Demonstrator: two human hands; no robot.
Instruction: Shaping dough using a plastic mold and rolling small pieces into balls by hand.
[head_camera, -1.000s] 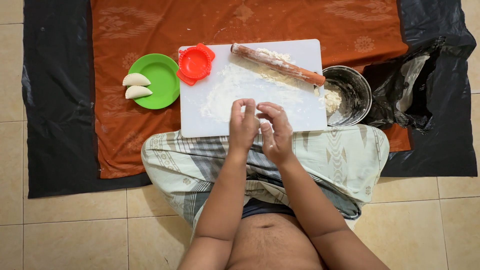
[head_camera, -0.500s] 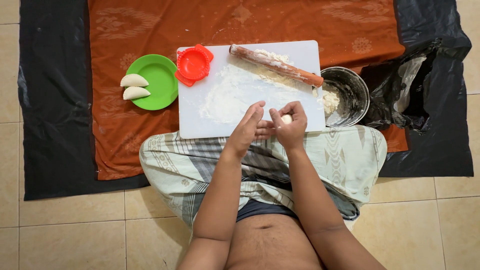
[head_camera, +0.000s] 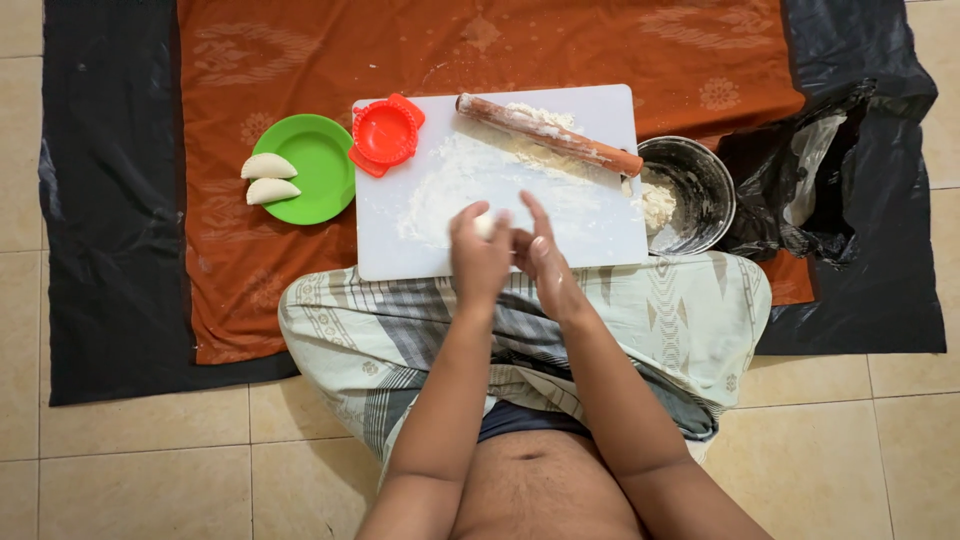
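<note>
Two folded white dumplings are lying on the left rim of a green plate; a red dumpling press is sitting on the floured white cutting board; the left hand is curling around a small white dough ball, seemingly pinched in its fingertips; the right hand is pressing flat and open just beside it; a rolling pin is resting across the board toward a metal bowl.

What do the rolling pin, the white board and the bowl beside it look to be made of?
Rolling pin: likely wood, brown and matte, dusted with flour.
White board: probably plastic, smooth, thin and evenly white.
Bowl: seemingly metal, grey with a dull shine.
</note>
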